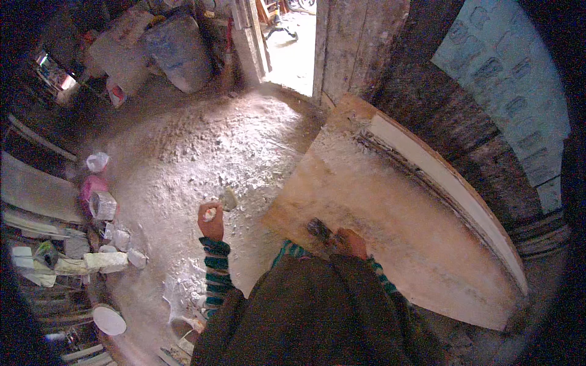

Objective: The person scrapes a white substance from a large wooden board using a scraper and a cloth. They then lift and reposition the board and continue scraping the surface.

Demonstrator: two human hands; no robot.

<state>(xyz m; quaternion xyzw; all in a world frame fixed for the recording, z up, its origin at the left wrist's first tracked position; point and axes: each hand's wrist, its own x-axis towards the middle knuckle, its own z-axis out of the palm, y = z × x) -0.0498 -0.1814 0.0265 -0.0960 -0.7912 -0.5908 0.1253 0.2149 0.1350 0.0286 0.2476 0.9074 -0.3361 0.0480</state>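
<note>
My right hand (349, 243) is closed on a dark-headed brush (318, 229), its head low over the dusty wooden board (390, 213) near that board's left edge. Off to the left, over the ground, my left hand (211, 224) is curled with the fingers closed. Something small and whitish (210, 214) shows within its grip, too unclear to name. Just beyond those fingers is a pale yellowish flat piece (229, 199); whether the hand touches it I cannot tell. Both forearms wear green striped sleeves.
A long pale strip (452, 177) runs along the board's right side. White crumbs and dust cover the ground (201, 140). Pale blocks (107, 261), a white round lid-like thing (109, 320) and bags (97, 161) lie left. Sacks (177, 52) stand near the bright doorway (292, 55).
</note>
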